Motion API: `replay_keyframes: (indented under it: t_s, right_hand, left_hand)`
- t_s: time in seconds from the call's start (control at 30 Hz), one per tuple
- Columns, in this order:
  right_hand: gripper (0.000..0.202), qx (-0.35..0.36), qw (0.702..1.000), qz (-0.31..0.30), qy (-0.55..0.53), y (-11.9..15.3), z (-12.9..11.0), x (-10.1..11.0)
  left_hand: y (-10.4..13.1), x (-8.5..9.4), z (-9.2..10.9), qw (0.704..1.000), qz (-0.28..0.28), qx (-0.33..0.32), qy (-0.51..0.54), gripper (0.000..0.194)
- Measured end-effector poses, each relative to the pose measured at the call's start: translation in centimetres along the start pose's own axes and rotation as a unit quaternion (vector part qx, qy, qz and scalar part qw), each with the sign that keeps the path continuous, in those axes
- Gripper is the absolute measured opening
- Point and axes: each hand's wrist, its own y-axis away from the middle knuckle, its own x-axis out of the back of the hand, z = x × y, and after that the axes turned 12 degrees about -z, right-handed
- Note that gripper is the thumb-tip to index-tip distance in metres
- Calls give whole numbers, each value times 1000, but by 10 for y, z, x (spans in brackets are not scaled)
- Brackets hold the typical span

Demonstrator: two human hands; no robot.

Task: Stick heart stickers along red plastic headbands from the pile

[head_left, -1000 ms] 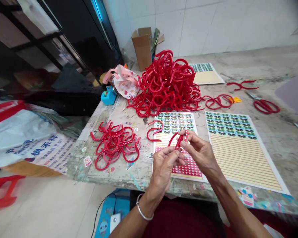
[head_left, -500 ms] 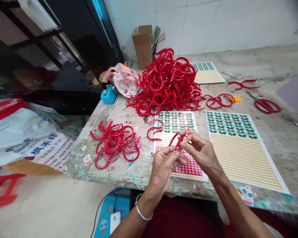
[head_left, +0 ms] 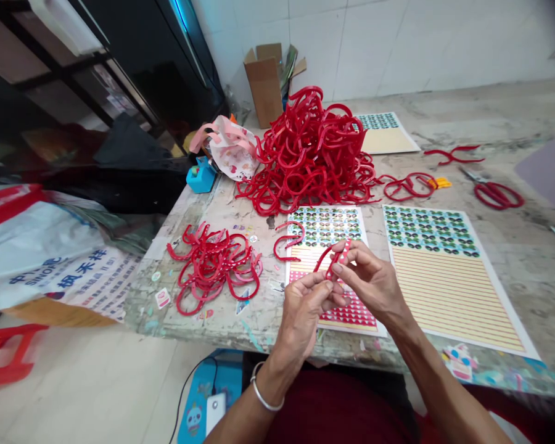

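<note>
Between both hands is a curved red strip [head_left: 322, 259], held above a sticker sheet [head_left: 374, 329] with green ovals at its top and red dotted strips below. My left hand [head_left: 301, 311] pinches the strip's lower part. My right hand [head_left: 372, 280] grips its upper end together with a red strip with white dots [head_left: 345, 251]. The fingers hide where the two meet. An S-shaped red strip [head_left: 288, 240] lies at the sheet's left edge. Further left is a small pile of red strips [head_left: 217, 265], some with white dots.
A large heap of red strips [head_left: 309, 154] fills the table's back. Another sheet [head_left: 457, 290] lies right, with scissors [head_left: 494, 192] behind it. A blue tape dispenser [head_left: 201, 176], a pink-handled bag [head_left: 234, 151] and a cardboard box [head_left: 263, 89] stand back left.
The fingers of my right hand have shifted slightly along the dotted strip, down and to the left. My left hand keeps nearly the same place and grip.
</note>
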Motion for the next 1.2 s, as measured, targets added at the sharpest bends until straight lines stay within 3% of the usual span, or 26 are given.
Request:
replay_keyframes:
  t_s: [0.4,0.57,0.73,0.9,1.07,1.2]
  right_hand:
    - [3,26,995,19,94,3,0,-5]
    - [15,39,973,142,179,10,0,-14]
    - [11,53,943,223,242,10,5,-14]
    - [11,28,954,199,223,9,14,-4]
    - [18,-5,966,205,156,11,15,-4]
    - [19,-21,965,200,168,11,12,-4]
  left_hand:
    - [-2,3,-2,999,-5,-16,-38,18]
    - [-3,1,-8,990,25,-42,-132,19]
    - [-1,1,-11,991,52,-30,-119,23]
    - [2,3,-13,996,62,-13,-67,23]
    - [5,1,-14,996,51,-9,-69,22]
    - [7,0,-13,997,40,0,-70,22]
